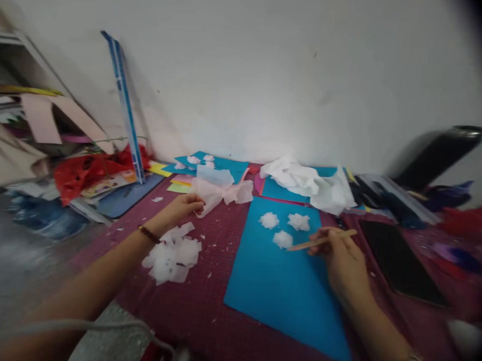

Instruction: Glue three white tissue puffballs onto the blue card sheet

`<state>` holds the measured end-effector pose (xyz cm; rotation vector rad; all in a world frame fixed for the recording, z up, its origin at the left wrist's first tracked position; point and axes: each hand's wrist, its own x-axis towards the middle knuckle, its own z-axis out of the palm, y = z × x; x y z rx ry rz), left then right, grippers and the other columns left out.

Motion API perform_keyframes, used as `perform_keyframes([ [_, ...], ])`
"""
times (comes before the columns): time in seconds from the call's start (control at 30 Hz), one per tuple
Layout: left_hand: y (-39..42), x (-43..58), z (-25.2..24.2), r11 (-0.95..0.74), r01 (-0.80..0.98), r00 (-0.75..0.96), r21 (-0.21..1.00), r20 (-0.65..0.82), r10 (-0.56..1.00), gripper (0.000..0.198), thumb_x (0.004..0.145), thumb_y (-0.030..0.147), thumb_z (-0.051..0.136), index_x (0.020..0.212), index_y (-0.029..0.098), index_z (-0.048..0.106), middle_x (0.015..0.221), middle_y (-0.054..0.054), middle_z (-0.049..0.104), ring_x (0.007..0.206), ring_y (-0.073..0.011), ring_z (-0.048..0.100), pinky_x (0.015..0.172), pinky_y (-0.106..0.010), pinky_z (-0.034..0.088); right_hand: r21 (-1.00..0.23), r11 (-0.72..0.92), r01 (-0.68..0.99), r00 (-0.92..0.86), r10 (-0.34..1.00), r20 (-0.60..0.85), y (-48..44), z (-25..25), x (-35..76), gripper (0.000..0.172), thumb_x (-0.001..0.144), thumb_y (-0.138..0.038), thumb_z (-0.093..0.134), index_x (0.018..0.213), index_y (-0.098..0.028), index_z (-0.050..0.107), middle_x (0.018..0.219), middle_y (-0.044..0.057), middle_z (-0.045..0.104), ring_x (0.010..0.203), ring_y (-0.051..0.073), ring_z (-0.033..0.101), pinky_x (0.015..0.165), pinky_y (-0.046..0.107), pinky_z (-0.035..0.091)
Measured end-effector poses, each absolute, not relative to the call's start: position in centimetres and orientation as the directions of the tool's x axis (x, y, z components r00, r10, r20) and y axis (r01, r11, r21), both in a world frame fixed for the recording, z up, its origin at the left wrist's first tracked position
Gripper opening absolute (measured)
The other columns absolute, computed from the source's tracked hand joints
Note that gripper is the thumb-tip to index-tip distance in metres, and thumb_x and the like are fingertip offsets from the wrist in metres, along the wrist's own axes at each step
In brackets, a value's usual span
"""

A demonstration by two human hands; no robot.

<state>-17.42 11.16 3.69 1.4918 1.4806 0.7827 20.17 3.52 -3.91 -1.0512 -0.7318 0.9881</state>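
Observation:
My right hand (341, 260) is closed around a thin wooden stick (321, 241), whose tip points left toward three small white tissue puffs (283, 225) lying on a blue paper sheet (284, 287). My left hand (185, 206) pinches the edge of a pale pink tissue bundle (220, 193) at the far side of the maroon table (189, 305). A flat heap of white tissue pieces (173, 254) lies just under my left wrist.
A black phone (400, 262) lies right of the blue sheet. Crumpled white tissue (310, 183), more blue paper (213, 166) and a dark cylinder (435, 153) sit at the back by the wall. Red plastic (87, 172) and a leaning blue ruler (127, 108) stand at the left.

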Motion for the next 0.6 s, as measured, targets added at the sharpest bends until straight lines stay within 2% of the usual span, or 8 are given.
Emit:
perform_keyframes([
  [0.2, 9.9, -22.3, 2.4, 0.048, 0.686, 0.147, 0.726, -0.203, 0.968, 0.024, 0.069, 0.035, 0.064, 0.081, 0.015, 0.064, 0.071, 0.000, 0.061, 0.059, -0.0118, 0.052, 0.055, -0.022, 0.039, -0.949, 0.131, -0.286, 0.361, 0.933, 0.020, 3.3, -4.4, 19.8, 0.030, 0.076, -0.046, 0.070, 0.085, -0.018, 0.065, 0.073, 0.004, 0.066, 0.051, 0.014, 0.059, 0.049, 0.029, 0.054],
  [0.33, 9.6, -22.5, 1.6, 0.039, 0.772, 0.112, 0.635, -0.196, 0.974, 0.018, 0.063, 0.031, 0.067, 0.066, 0.015, 0.062, 0.062, 0.001, 0.058, 0.056, -0.0114, 0.048, 0.050, -0.021, 0.033, -0.955, 0.123, -0.271, 0.360, 0.933, 0.018, 3.1, -4.2, 19.8, 0.032, 0.074, -0.048, 0.072, 0.085, -0.019, 0.065, 0.073, 0.003, 0.067, 0.051, 0.014, 0.059, 0.048, 0.028, 0.053],
  [0.47, 9.2, -20.5, 2.7, 0.065, 0.730, 0.131, 0.681, -0.233, 0.964, 0.019, 0.067, 0.034, 0.064, 0.066, 0.016, 0.059, 0.055, 0.004, 0.049, 0.048, -0.0085, 0.038, 0.045, -0.021, 0.026, -0.949, 0.135, -0.284, 0.371, 0.928, 0.021, 3.3, -4.2, 19.8, 0.034, 0.070, -0.050, 0.074, 0.082, -0.019, 0.064, 0.070, 0.002, 0.066, 0.049, 0.014, 0.058, 0.047, 0.028, 0.052],
  [0.6, 8.8, -16.5, 4.0, -0.002, 0.571, 0.248, 0.821, -0.170, 0.954, 0.022, 0.071, 0.037, 0.063, 0.070, 0.017, 0.056, 0.060, 0.004, 0.048, 0.052, -0.0083, 0.038, 0.048, -0.021, 0.028, -0.957, 0.145, -0.250, 0.375, 0.926, 0.042, 3.2, -3.9, 19.7, 0.033, 0.073, -0.049, 0.071, 0.082, -0.019, 0.063, 0.069, 0.003, 0.067, 0.048, 0.014, 0.059, 0.046, 0.029, 0.052],
])
